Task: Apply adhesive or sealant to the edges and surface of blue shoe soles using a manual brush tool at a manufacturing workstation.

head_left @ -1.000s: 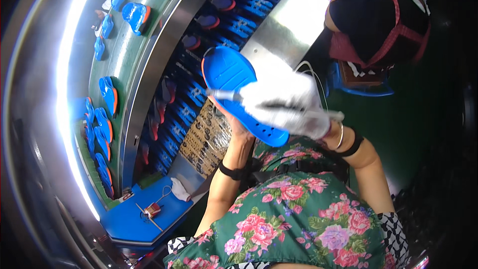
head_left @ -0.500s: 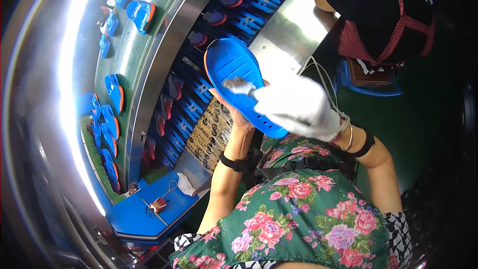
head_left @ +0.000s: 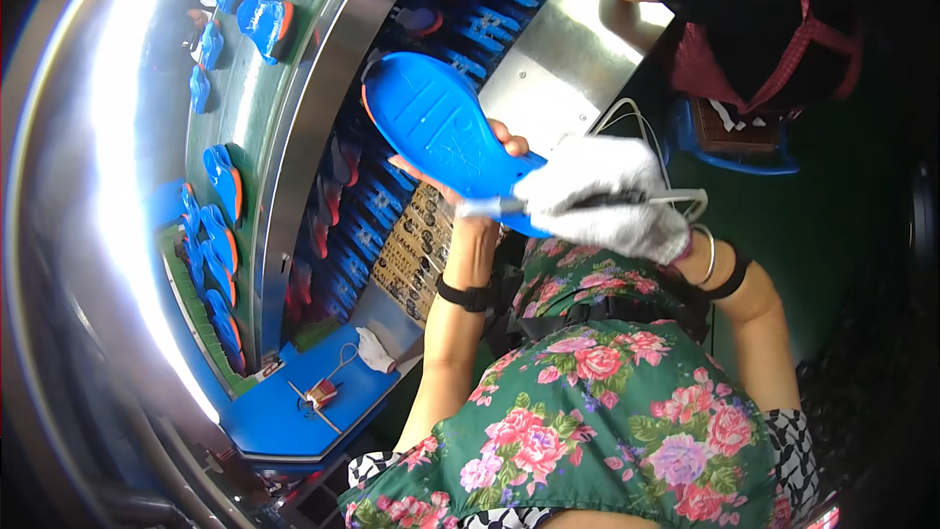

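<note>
A blue shoe sole (head_left: 431, 122) with an orange edge lies tilted across my bare left hand (head_left: 436, 184). That hand supports it from underneath, and its fingertips curl over the far right edge. My right hand (head_left: 609, 191) wears a whitish fabric glove and is closed around a brush (head_left: 494, 207). The brush head is over the narrower near part of the sole; whether it touches is blurred. The brush's pale handle sticks out past the glove on the right. Part of the sole's near end is hidden behind the glove.
Several blue soles (head_left: 223, 181) lie on a curved green conveyor (head_left: 257, 88) at left, behind a metal rim. Racks with more soles (head_left: 421, 20) stand beyond. A blue ledge (head_left: 284, 421) bears a small red-and-wood item (head_left: 320, 393) and a white cloth (head_left: 374, 351). A co-worker (head_left: 744, 20) sits at upper right.
My right hand has drawn the brush from the middle of the sole toward its near end. The sole has shifted left and a little farther away in my left hand.
</note>
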`<state>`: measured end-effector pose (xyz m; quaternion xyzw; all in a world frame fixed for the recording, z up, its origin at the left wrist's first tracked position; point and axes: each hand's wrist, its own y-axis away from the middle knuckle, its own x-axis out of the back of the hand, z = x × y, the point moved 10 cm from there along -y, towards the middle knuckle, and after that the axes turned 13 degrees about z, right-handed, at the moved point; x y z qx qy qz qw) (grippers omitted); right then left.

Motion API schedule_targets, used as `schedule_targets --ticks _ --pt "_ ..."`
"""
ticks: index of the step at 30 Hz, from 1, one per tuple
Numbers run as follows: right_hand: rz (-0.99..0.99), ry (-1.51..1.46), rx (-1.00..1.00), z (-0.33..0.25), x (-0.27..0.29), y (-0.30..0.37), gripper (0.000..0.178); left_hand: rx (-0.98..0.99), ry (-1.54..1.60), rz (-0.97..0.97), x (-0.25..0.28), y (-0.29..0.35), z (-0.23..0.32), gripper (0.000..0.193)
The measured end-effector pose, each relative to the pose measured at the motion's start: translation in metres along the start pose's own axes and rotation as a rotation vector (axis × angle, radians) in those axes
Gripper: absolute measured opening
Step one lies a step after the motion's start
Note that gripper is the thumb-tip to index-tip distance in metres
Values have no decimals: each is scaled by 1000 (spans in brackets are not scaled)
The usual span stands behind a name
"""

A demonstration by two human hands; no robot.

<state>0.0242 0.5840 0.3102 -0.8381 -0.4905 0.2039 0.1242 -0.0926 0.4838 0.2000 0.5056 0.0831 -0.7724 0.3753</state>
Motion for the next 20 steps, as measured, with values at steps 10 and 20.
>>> schedule_targets --ticks 10,20 --pt "29 -78 -175 21 5 -1 16 -213 96 67 20 -22 30 110" --pt "-12 -137 -191 36 6 3 18 -139 130 -18 27 -37 37 106"
